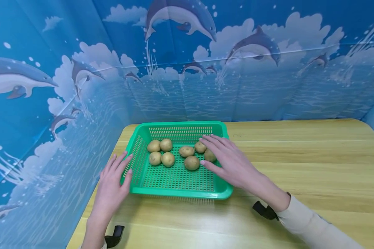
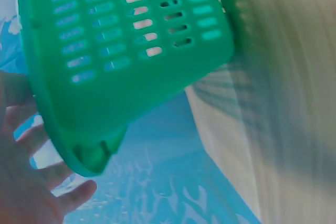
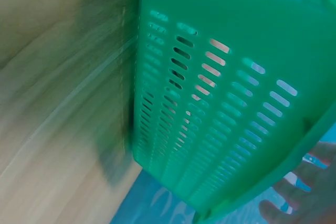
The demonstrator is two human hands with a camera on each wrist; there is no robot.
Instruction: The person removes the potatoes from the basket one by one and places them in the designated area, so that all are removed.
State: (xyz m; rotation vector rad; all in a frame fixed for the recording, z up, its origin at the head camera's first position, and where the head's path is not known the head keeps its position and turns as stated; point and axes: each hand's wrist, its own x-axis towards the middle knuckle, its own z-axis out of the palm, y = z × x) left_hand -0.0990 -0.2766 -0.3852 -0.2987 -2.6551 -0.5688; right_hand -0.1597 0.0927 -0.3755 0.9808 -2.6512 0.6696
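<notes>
A green plastic basket (image 1: 180, 194) with slotted sides sits on the table. Several pale potatoes (image 1: 168, 159) lie grouped in its left half, and several more, including a browner potato (image 1: 192, 163), lie in the right half. At the left rim is my left hand (image 1: 112, 183), fingers spread and fairly straight; whether it touches the rim I cannot tell. My right hand (image 1: 229, 160) reaches over the right rim with its fingers extended, partly hiding two potatoes at that side. Both wrist views show the basket's outer walls, with left fingers (image 2: 52, 174) and right fingers (image 3: 289, 192) beyond the rim.
The wooden table (image 1: 305, 162) extends to the right of the basket and in front of it. A blue curtain (image 1: 237, 90) printed with dolphins hangs along the back and left edges. Black wrist mounts (image 1: 265, 210) are on both arms.
</notes>
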